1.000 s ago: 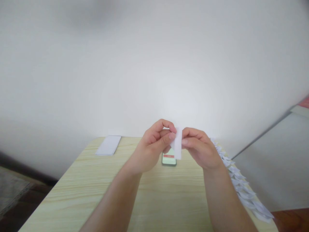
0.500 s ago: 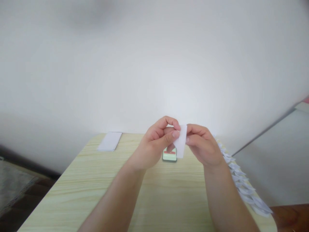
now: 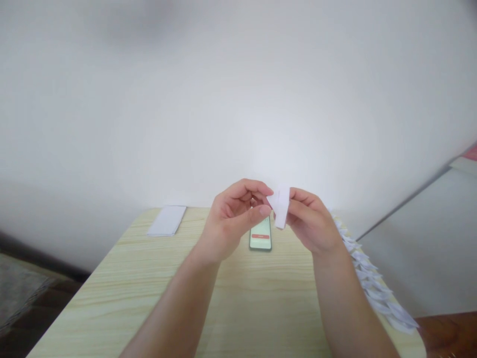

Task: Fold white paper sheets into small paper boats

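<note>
A small folded piece of white paper [image 3: 282, 204] is held up above the table between my two hands. Its left side comes to a pointed flap, and a narrow strip hangs down. My left hand [image 3: 231, 219] has its index finger at that flap, with the thumb a little lower and slightly apart; fingers behind are partly hidden. On the other side, my right hand [image 3: 313, 219] pinches the paper's right edge between thumb and fingers. Below and behind the hands, a phone [image 3: 261, 242] lies on the table with its screen lit, its upper part covered.
A stack of white paper sheets [image 3: 167, 221] lies at the table's back left, by the white wall [image 3: 223, 99]. Along the right edge of the light wooden table [image 3: 261, 298] runs a row of several folded white paper pieces [image 3: 376, 288], partly hidden by my right arm.
The paper's long flat strip has been bent, so it looks shorter and shows a pointed flap on the left. My left thumb and index finger have moved slightly apart and left.
</note>
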Available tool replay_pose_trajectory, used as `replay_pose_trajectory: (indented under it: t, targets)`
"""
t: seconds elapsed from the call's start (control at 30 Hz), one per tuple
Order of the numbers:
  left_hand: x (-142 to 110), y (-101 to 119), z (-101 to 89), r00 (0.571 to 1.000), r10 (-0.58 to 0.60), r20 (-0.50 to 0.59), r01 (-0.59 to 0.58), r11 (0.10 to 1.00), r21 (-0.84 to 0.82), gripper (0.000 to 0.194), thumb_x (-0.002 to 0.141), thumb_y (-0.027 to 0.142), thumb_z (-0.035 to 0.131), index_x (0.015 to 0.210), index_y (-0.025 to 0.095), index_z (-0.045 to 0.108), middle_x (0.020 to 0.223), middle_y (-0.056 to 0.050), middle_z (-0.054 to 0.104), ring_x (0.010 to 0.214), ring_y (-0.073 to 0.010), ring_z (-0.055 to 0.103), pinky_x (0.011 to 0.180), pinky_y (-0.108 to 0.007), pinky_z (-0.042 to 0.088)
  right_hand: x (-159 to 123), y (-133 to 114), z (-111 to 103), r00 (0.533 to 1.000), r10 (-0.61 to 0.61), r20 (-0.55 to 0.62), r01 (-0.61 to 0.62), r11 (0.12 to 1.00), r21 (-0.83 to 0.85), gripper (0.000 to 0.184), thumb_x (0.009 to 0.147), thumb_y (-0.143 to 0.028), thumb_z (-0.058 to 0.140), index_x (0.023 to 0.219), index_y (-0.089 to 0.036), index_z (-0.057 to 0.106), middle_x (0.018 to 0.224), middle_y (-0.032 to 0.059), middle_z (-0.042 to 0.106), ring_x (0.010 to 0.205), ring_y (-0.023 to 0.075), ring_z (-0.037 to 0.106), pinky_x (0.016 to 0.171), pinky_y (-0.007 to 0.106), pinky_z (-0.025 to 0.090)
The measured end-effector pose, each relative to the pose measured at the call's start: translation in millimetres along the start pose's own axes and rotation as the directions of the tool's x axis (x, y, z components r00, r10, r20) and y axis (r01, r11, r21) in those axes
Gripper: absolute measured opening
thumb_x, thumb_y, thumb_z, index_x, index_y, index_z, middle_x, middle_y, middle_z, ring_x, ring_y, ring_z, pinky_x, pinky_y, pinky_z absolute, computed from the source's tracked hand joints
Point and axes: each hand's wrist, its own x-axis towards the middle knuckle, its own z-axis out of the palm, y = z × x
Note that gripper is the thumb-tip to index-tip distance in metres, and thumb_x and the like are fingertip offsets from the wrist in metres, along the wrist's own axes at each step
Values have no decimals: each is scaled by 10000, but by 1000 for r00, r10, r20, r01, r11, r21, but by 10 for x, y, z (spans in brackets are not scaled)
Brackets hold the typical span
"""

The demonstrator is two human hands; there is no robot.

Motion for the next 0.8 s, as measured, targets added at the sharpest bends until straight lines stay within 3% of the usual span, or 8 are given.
replay_pose_trajectory:
  t: [0.13,0.4,0.63,0.8]
  targets:
    - [1,-1,25,997,55,-56,-55,998,6,125,849,230,814,963,200,773,909,-58,678,825,-173,619,740,-315,518,13,22,55,999,20,34,-22,999,47,192,894,-398,768,905,-207,751,708,-3,647,600,133,553,580,277,490]
    - [-10,59,29,998,54,-10,-53,993,108,120,863,225,803,982,216,810,913,-65,693,859,-182,618,760,-321,507,14,76,86,999,-20,29,20,1000,-1,185,854,-363,822,833,-197,743,663,-19,634,604,125,543,594,264,449]
    - [-10,70,-22,999,30,28,-33,992,123,120,870,247,798,983,226,833,1048,-106,739,1002,-247,664,836,-376,539,15,84,85,996,-86,-28,82,989,-127,277,831,-351,833,671,-181,683,611,-13,651,566,121,552,547,247,423]
    - [-12,57,-34,999,33,7,-33,990,139,112,892,221,779,986,227,840,1044,-95,756,983,-224,675,857,-369,540,2,34,123,993,-104,-58,85,961,-261,288,862,-386,797,675,-186,711,618,3,679,597,147,609,576,263,473]
